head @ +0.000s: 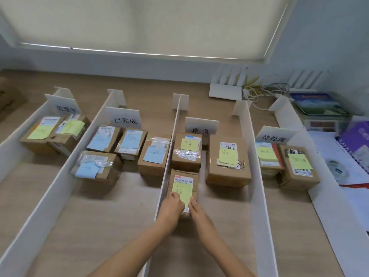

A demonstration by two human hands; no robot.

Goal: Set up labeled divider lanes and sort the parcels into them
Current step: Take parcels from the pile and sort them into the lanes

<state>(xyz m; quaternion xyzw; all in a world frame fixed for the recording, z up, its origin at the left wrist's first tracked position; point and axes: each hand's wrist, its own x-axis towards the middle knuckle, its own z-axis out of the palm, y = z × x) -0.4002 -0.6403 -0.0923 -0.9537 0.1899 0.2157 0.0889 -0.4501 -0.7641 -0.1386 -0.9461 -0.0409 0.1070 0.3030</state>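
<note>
As left hand (172, 205) grips the parcel (183, 183), right hand (197, 209) holds it.

Table top (103, 216) noted as pale wood-grain laminate, smooth, with low sheen; dividers (258, 216) and label cards (201, 126) recorded as white sheet board, smooth and matt, plastic or foam not determined. Parcels (225, 172), the nearest parcel (196, 184) included, logged as brown cardboard, matt and slightly rough; glossy clear tape (186, 154) observed over several, crinkled in places. Yellow sticky notes (227, 156) and blue sticky notes (153, 154) entered as matt paper; window blind (139, 23) read as matt cream cloth.
</note>
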